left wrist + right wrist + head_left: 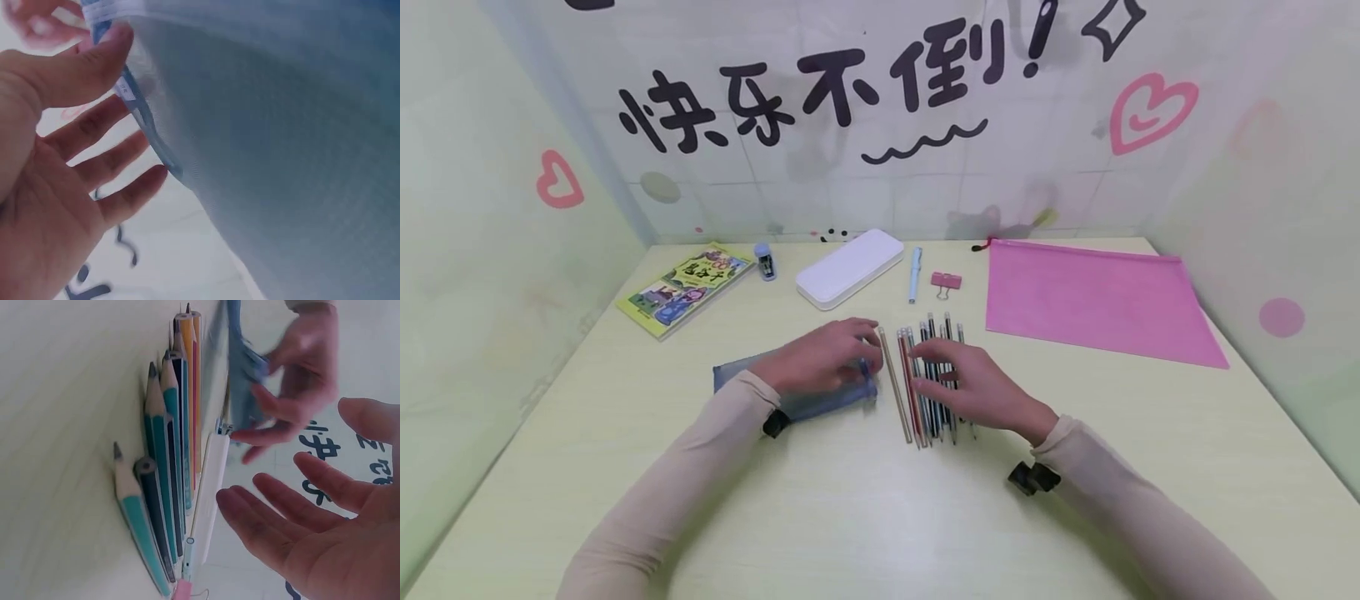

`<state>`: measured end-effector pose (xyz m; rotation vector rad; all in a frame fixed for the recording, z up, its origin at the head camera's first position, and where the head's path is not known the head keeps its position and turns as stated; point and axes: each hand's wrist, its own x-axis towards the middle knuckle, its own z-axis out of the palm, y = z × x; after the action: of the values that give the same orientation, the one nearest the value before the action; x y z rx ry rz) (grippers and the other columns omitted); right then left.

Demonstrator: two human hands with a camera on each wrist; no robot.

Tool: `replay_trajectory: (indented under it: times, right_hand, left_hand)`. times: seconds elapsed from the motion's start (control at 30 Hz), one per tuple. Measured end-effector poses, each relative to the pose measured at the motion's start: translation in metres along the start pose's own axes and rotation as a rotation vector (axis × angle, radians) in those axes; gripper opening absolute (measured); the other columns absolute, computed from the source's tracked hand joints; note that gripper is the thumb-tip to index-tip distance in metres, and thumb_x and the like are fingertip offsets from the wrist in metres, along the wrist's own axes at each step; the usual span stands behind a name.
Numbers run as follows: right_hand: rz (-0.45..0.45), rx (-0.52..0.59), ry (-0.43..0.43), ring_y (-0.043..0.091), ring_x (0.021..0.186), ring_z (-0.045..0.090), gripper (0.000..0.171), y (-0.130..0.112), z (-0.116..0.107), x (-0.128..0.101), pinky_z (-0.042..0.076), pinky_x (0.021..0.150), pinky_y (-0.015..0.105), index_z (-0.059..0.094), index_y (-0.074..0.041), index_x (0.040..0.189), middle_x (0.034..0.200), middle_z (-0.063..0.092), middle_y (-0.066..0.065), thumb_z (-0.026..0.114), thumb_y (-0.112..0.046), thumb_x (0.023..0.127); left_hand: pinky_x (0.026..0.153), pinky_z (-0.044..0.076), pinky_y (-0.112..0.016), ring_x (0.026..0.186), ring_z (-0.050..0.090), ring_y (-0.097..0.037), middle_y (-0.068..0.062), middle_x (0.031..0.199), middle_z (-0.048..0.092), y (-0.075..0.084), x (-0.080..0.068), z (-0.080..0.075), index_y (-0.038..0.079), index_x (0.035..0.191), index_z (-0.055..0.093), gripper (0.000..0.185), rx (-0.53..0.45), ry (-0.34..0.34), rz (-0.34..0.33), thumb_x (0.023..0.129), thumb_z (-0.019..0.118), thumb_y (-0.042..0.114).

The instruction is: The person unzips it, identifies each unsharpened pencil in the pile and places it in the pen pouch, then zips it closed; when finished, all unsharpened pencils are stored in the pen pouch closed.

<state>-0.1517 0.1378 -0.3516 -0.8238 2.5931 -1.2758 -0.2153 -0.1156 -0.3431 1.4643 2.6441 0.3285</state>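
My left hand (827, 354) pinches the edge of a blue mesh pouch (808, 408); in the left wrist view the thumb lies over the pouch's zip edge, with fingertips along the far side. To the right of the pouch a row of pencils (934, 408) lies on the table, several dark or teal, one red. A lone tan pencil (895, 387) lies slightly apart on the row's left. My right hand (977, 387) hovers over the pencils with fingers spread; the right wrist view shows the hand (337, 531) holding nothing.
Along the back of the table (850, 533) stand a yellow book (688, 287), a small blue-capped container (764, 261), a white pencil case (850, 268), a light blue pen (915, 275) and a pink binder clip (946, 282). A pink zip pouch (1097, 304) lies at the back right.
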Motion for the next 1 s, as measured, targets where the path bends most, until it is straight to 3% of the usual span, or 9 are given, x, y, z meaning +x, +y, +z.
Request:
replay_trajectory:
  times: [0.17,0.3,0.43,0.6,0.83,1.0]
  right_hand:
    - [-0.033,0.046,0.046,0.030,0.115,0.068,0.029,-0.005,0.010,0.012,0.061,0.093,0.037,0.064,-0.005,0.123,0.123,0.069,0.014,0.066,-0.017,0.096]
    - [-0.117,0.110,0.178,0.025,0.105,0.069,0.020,-0.010,0.024,0.026,0.063,0.086,0.034,0.066,-0.004,0.114,0.114,0.070,0.015,0.067,-0.008,0.094]
    - [-0.189,0.153,0.311,0.023,0.105,0.068,0.017,-0.016,0.036,0.038,0.063,0.083,0.035,0.066,-0.004,0.108,0.111,0.070,0.014,0.069,-0.004,0.092]
    - [-0.185,0.119,0.419,0.024,0.105,0.068,0.020,-0.020,0.043,0.050,0.063,0.082,0.034,0.067,-0.005,0.111,0.110,0.072,0.010,0.071,-0.007,0.091]
    - [-0.153,0.119,0.528,0.025,0.103,0.069,0.025,-0.028,0.042,0.057,0.062,0.082,0.043,0.070,-0.004,0.113,0.113,0.074,0.011,0.073,-0.013,0.091]
    - [-0.142,0.159,0.572,0.023,0.101,0.068,0.024,-0.035,0.040,0.061,0.061,0.082,0.041,0.072,-0.004,0.111,0.109,0.075,0.011,0.075,-0.015,0.090]
  left_hand:
    - [0.121,0.039,-0.048,0.142,0.049,-0.031,0.000,0.110,0.071,-0.004,-0.001,-0.034,0.015,0.100,0.072,0.017,-0.079,0.033,-0.057,0.087,0.076,0.006]
    - [0.109,0.050,-0.043,0.118,0.063,-0.020,0.002,0.102,0.070,-0.010,0.000,-0.053,0.016,0.097,0.071,0.014,-0.124,0.100,-0.028,0.087,0.075,0.006]
    - [0.096,0.053,-0.039,0.097,0.062,-0.014,0.002,0.098,0.070,-0.016,0.001,-0.063,0.016,0.097,0.070,0.014,-0.187,0.155,-0.019,0.088,0.075,0.007]
    - [0.094,0.053,-0.038,0.095,0.061,-0.016,-0.001,0.098,0.069,-0.020,0.003,-0.068,0.013,0.100,0.068,0.012,-0.269,0.211,-0.045,0.090,0.073,0.008]
    - [0.090,0.055,-0.032,0.092,0.062,-0.018,-0.007,0.101,0.066,-0.029,0.006,-0.065,0.008,0.103,0.066,0.014,-0.525,0.324,-0.098,0.091,0.071,0.003]
    - [0.087,0.054,-0.027,0.093,0.062,-0.019,-0.007,0.108,0.069,-0.035,0.007,-0.058,0.005,0.111,0.070,0.019,-0.681,0.414,-0.092,0.092,0.069,0.003]
